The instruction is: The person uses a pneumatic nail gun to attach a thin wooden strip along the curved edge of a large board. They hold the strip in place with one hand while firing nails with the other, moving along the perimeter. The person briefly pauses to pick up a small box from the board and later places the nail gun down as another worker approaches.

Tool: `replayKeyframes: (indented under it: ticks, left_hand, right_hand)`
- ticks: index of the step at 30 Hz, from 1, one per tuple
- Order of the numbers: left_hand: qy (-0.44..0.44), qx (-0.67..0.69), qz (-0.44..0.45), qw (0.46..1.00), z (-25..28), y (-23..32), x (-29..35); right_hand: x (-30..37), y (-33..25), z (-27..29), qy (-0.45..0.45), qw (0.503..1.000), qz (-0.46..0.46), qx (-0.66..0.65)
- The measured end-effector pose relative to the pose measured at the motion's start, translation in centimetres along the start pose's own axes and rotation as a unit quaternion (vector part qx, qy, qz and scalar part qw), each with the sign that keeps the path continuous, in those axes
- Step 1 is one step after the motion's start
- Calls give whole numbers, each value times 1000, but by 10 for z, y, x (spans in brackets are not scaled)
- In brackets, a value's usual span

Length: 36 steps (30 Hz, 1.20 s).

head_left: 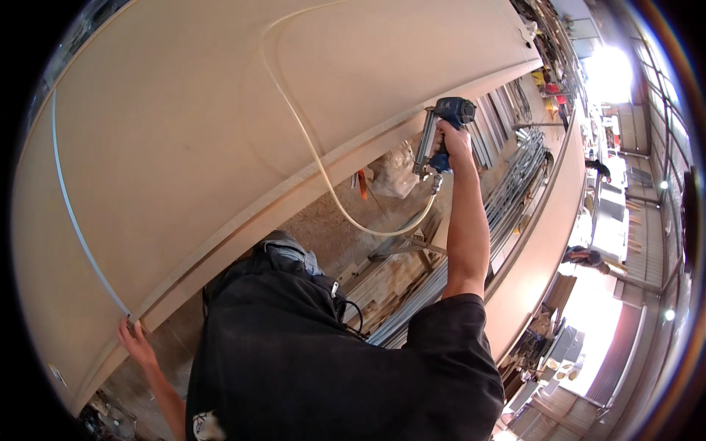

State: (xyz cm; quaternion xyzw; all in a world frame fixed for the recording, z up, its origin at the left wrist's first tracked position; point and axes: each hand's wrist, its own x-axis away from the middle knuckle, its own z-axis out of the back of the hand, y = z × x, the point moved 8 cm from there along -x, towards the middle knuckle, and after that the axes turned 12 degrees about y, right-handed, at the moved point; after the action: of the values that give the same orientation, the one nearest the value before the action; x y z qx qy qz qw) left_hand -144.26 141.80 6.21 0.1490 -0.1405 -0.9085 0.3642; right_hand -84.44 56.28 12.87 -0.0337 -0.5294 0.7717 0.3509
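Note:
My right hand [451,141] is wrapped round the handle of a dark blue and silver air nail gun [441,132], held up just past the near edge of a large tan board [184,132]. A pale air hose [321,170] runs from the fitting at the gun's base, loops down and lies across the board. At the board's near left edge, my left hand [137,347] has its fingertips closed at the end of a long, thin, pale strip [76,220]. This strip crosses the board to its far edge. The exact grip there is small and partly hidden.
Beneath the board's edge lie bundles of metal bars [507,187], a clear plastic bag [397,173] and an orange-handled tool [362,184]. Another long tan board [537,250] stretches along the right. Beyond it, other people are in the workshop.

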Motion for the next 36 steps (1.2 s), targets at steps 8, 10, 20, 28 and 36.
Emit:
replayKeyframes:
  ticks: [8,10,20,28,36]
  left_hand:
    - [-8,5,29,1000,-6,-22,7]
    - [-10,13,28,999,-7,-18,8]
    - [-1,25,33,999,-7,-16,9]
    - [31,39,16,999,0,-10,7]
    - [23,37,44,998,-10,-17,5]
  right_hand:
    - [-52,4,4,1,999,5,43]
    - [-53,1,6,12,999,8,50]
    - [-71,5,7,19,994,33,107]
    - [-22,3,-7,-7,997,17,73]
    - [-17,11,2,14,989,45,143]
